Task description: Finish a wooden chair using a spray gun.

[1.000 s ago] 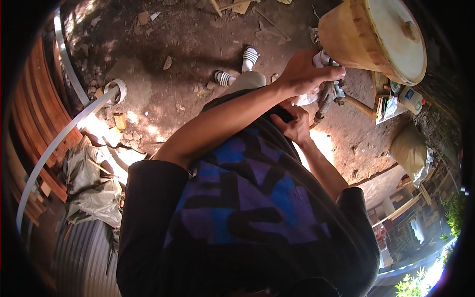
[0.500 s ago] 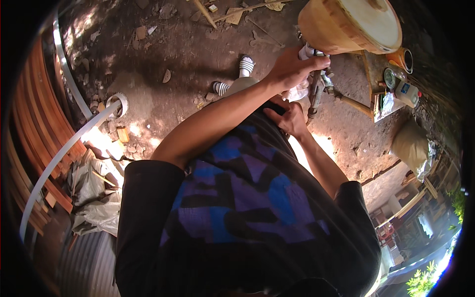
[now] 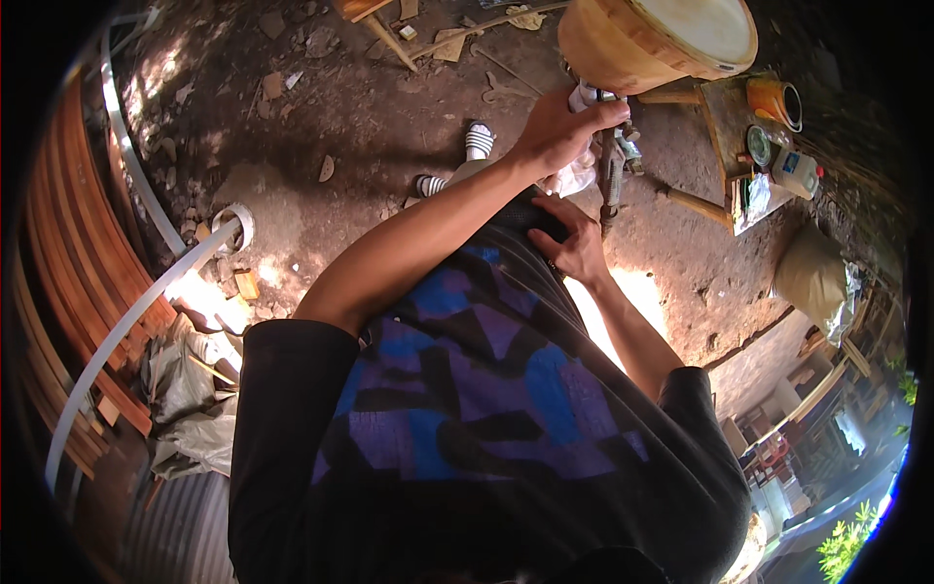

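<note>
Up front, my left hand [image 3: 564,131] is wrapped around the metal neck of a paint spray gun [image 3: 611,165]. Its large, stained, yellowish cup [image 3: 623,49] with a pale lid rises above the hand. Whitish plastic or cloth [image 3: 574,177] hangs under my left hand beside the gun body. My right hand [image 3: 576,241] rests against the dark clothing at my waist, with thumb and forefinger apart. Nothing shows in it, though some fingertips are hidden by the cloth.
At right stands a wooden table [image 3: 718,146] with an orange can [image 3: 775,103], an open tin [image 3: 759,146] and a jug [image 3: 796,173]. A full sack [image 3: 812,277] lies nearer. Left are stacked reddish boards [image 3: 83,234], a pale bent strip [image 3: 126,311] and a white bucket [image 3: 233,229].
The spray gun and my left hand have shifted slightly left and up in view. My right hand has moved a little, its fingers now resting on the clothing. More of the table shows.
</note>
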A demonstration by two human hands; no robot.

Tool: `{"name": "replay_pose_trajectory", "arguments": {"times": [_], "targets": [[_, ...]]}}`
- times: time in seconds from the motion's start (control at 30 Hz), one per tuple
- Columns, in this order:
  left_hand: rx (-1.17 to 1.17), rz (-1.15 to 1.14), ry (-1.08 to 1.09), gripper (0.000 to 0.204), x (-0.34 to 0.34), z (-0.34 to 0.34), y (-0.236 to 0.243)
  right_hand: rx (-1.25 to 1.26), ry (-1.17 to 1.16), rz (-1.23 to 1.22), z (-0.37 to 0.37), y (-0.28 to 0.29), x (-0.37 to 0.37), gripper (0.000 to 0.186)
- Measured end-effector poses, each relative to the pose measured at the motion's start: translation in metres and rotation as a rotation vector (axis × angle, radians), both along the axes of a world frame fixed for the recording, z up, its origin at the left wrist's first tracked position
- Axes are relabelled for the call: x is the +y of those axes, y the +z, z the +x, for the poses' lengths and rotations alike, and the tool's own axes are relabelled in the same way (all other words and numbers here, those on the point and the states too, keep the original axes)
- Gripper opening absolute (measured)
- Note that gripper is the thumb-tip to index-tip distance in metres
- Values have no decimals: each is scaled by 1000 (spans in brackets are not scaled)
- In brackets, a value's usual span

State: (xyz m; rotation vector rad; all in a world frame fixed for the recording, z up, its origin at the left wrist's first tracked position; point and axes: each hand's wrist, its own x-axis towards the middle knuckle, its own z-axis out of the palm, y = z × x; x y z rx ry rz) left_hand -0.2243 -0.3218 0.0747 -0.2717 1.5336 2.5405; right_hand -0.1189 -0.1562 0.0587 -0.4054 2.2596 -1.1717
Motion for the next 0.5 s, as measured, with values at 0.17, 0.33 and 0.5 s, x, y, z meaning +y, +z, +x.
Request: {"name": "replay_pose_trajectory", "arguments": {"times": [0.17,0.33,0.5], "targets": [[61,32,31,40,8,-2,-1,-41,-27,-14,1,1,4,55],[20,19,-22,39,12,-3,-1,4,-50,-12,3,-3,2,52],[12,14,-28,38,15,-4,2,6,-55,-58,1,-7,2,50]]}}
